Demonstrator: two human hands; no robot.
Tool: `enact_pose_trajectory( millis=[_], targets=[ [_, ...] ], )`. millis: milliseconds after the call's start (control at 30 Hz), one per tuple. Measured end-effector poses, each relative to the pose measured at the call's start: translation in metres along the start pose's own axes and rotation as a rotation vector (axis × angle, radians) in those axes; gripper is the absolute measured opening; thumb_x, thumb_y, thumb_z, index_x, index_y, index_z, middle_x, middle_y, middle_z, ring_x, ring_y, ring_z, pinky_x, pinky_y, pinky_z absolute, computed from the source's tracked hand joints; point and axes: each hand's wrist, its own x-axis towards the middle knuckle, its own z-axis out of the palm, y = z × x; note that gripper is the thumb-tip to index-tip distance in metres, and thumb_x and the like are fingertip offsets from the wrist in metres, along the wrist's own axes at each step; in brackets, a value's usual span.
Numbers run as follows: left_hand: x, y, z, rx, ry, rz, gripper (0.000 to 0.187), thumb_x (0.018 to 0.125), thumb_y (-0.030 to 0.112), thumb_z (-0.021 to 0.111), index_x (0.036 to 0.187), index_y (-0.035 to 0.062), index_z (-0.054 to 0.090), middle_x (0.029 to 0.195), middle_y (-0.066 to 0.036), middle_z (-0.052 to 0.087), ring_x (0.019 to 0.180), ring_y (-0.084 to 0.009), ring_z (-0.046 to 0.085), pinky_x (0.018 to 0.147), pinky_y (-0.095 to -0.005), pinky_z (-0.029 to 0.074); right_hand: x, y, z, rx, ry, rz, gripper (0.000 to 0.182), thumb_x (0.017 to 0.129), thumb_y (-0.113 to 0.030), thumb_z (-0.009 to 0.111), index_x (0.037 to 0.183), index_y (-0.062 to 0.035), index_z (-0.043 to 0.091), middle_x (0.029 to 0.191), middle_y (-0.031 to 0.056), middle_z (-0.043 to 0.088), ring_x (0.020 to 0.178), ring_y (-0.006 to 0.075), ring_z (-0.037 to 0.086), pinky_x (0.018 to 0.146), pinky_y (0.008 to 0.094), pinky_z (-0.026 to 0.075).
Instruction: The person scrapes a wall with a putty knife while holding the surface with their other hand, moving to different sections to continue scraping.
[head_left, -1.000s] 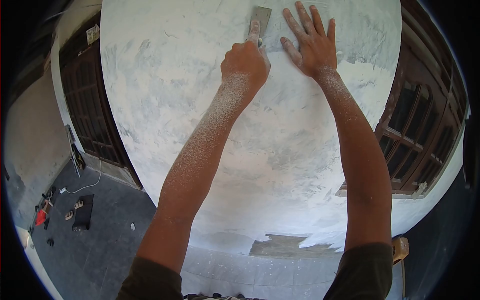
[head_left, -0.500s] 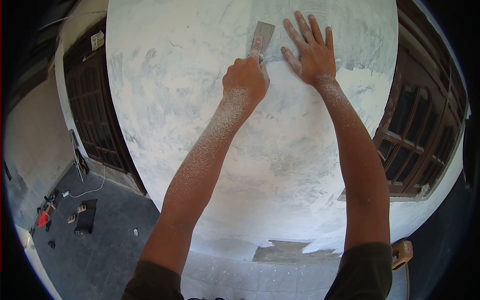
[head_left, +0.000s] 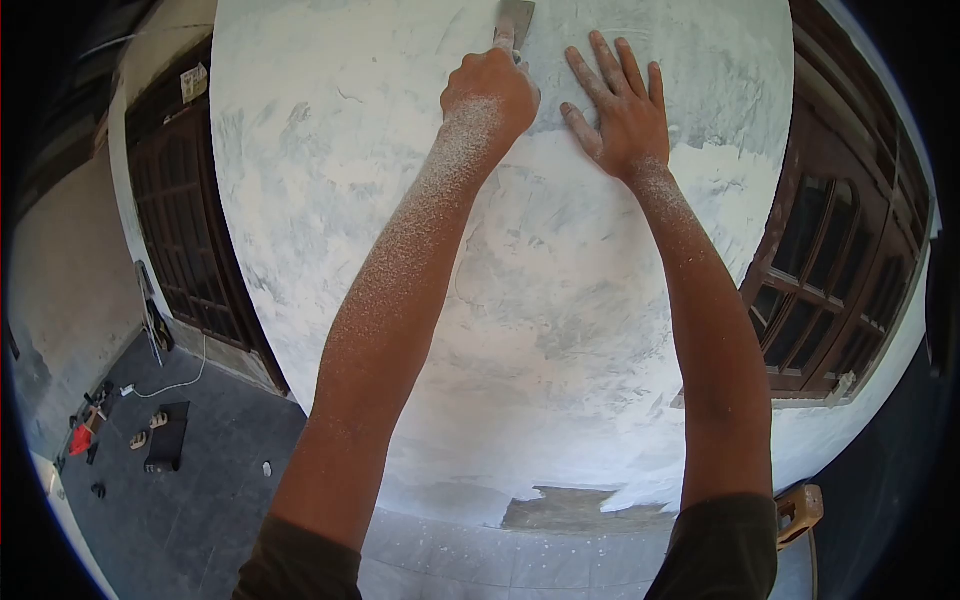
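Observation:
My left hand (head_left: 490, 92) is closed round the handle of a putty knife (head_left: 516, 18), one finger stretched along its blade. The blade points up and lies at the wall's surface near the top of the view; the handle is mostly hidden in my fist. To the right of it, my right hand (head_left: 622, 115) rests with fingers spread, palm toward the wall (head_left: 560, 300). That wall is white with grey, patchy smears. Pale dust covers both hands and the left forearm.
Dark wooden doors (head_left: 185, 220) stand on the left, a brown wooden window (head_left: 830, 270) on the right. Low down, the wall has a bare grey patch (head_left: 580, 508). Sandals (head_left: 139, 439), a dark mat (head_left: 167, 440) and a white cable (head_left: 180, 384) lie on the floor. A wooden stool (head_left: 800, 512) stands lower right.
My left hand has moved up the wall with the putty knife. My right hand stays spread in nearly the same place.

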Motion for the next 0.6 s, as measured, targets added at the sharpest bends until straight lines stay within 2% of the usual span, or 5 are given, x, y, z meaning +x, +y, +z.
enact_pose_trajectory(
  millis=[167,333,367,467,600],
  targets=[
    [-0.042,-0.007,0.013,-0.043,-0.117,-0.054,0.061,0.097,0.030,0.056,0.153,0.0169,0.036,0.112,-0.025,0.068,0.107,-0.0420,0.066,0.094,-0.0502,0.054,0.001,-0.001,-0.002,-0.057,-0.048,0.005,0.068,0.093,-0.056,0.054,0.154,-0.0384,0.031,0.165,-0.0002,0.022,0.152,0.0252,0.018,0.123,0.0542,0.007],
    [-0.016,-0.008,0.007,-0.030,-0.045,-0.002,0.061,0.097,0.028,0.056,0.154,0.0170,0.035,0.108,-0.026,0.069,0.103,-0.0420,0.067,0.093,-0.0498,0.054,-0.001,-0.001,0.000,-0.106,-0.080,0.006,0.069,0.092,-0.061,0.052,0.154,-0.0400,0.030,0.164,0.0009,0.023,0.151,0.0261,0.020,0.123,0.0543,0.008],
    [-0.004,-0.005,0.001,-0.004,0.029,0.033,0.061,0.097,0.027,0.055,0.154,0.0170,0.035,0.108,-0.027,0.069,0.102,-0.0420,0.068,0.093,-0.0498,0.054,-0.001,-0.001,0.001,-0.046,-0.028,0.001,0.068,0.093,-0.057,0.053,0.154,-0.0389,0.031,0.164,-0.0002,0.023,0.152,0.0250,0.019,0.123,0.0536,0.007],
    [0.005,0.002,-0.004,0.000,-0.017,0.018,0.062,0.096,0.021,0.053,0.155,0.0134,0.032,0.106,-0.023,0.068,0.104,-0.0375,0.068,0.090,-0.0464,0.056,0.000,0.005,0.005,0.026,0.050,-0.026,0.066,0.093,-0.053,0.054,0.154,-0.0378,0.032,0.165,-0.0013,0.022,0.152,0.0241,0.018,0.123,0.0532,0.007],
    [-0.035,-0.012,0.021,-0.015,-0.072,-0.020,0.061,0.098,0.028,0.055,0.154,0.0172,0.034,0.109,-0.026,0.068,0.104,-0.0413,0.067,0.094,-0.0498,0.054,-0.001,0.006,0.008,0.019,0.083,-0.054,0.066,0.093,-0.053,0.054,0.154,-0.0378,0.032,0.164,-0.0013,0.023,0.152,0.0241,0.018,0.123,0.0531,0.008]
  ],
)
